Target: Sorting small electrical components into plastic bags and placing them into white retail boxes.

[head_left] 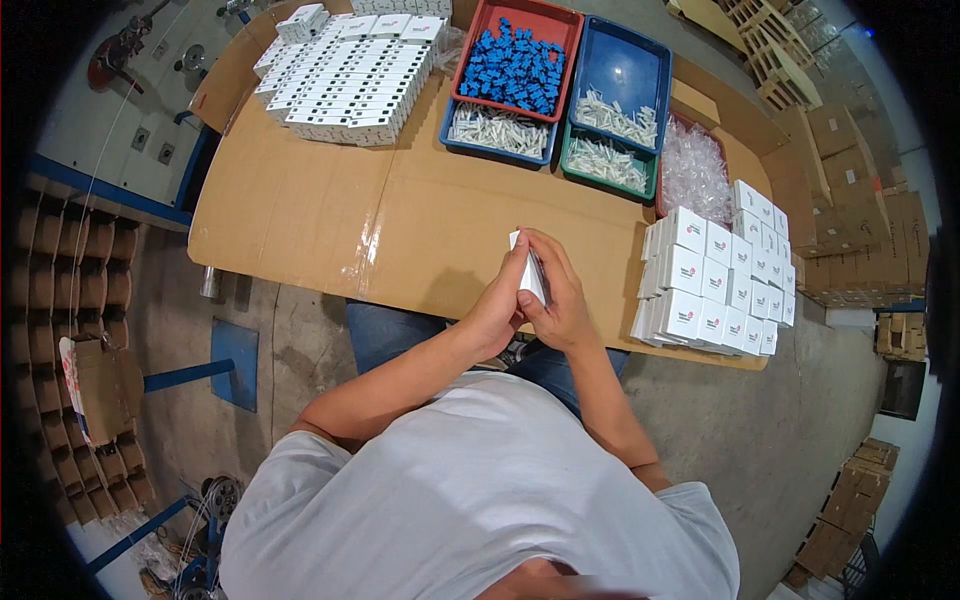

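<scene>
Between my two hands, above the front edge of the cardboard-covered table point(440, 240), is a small white box point(534, 280), held on edge. My left hand point(497, 305) presses against its left side. Around its right side my right hand point(563, 300) is closed, with the thumb across the near end. Fingers and palms cover much of the box, so I cannot tell whether its flaps are closed. To the right stands a stack of similar white boxes point(712, 275) with small printed marks.
White boxes point(350, 85) stand in rows at the far left. A red tray point(515, 55) of blue plastic parts rests on a blue tray point(500, 135) of white plugs. Beside them, a blue tray point(622, 70) sits over a green tray point(608, 165). Clear plastic pieces point(695, 170) fill another tray.
</scene>
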A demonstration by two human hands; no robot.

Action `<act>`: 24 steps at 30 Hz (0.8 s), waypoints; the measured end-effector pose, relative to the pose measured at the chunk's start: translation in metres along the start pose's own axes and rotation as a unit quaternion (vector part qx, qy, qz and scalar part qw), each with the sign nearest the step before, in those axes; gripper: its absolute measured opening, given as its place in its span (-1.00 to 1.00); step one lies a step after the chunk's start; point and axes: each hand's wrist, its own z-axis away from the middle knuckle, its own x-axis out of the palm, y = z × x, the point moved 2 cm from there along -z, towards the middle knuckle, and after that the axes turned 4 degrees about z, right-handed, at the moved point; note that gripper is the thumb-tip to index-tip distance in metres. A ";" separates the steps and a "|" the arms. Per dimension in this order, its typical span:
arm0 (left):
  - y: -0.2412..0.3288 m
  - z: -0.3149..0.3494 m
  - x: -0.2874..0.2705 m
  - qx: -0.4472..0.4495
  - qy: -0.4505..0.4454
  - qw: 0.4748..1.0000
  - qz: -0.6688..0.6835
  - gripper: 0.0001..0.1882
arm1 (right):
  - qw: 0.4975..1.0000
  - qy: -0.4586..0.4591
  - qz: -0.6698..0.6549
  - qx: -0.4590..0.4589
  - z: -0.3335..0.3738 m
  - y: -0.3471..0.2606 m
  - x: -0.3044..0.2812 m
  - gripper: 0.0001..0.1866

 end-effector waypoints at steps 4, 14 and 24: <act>0.005 -0.002 0.001 0.016 0.024 1.000 -0.009 -0.34 | 0.999 -0.026 0.016 -0.016 -0.004 -0.001 -0.005 -0.19; 0.013 0.005 0.021 0.059 0.046 0.997 0.012 -0.43 | 0.996 0.029 0.058 -0.054 -0.001 0.005 0.005 -0.23; 0.012 0.005 0.036 0.087 0.035 0.995 -0.017 -0.50 | 0.989 0.087 0.076 -0.092 0.005 0.005 -0.004 -0.26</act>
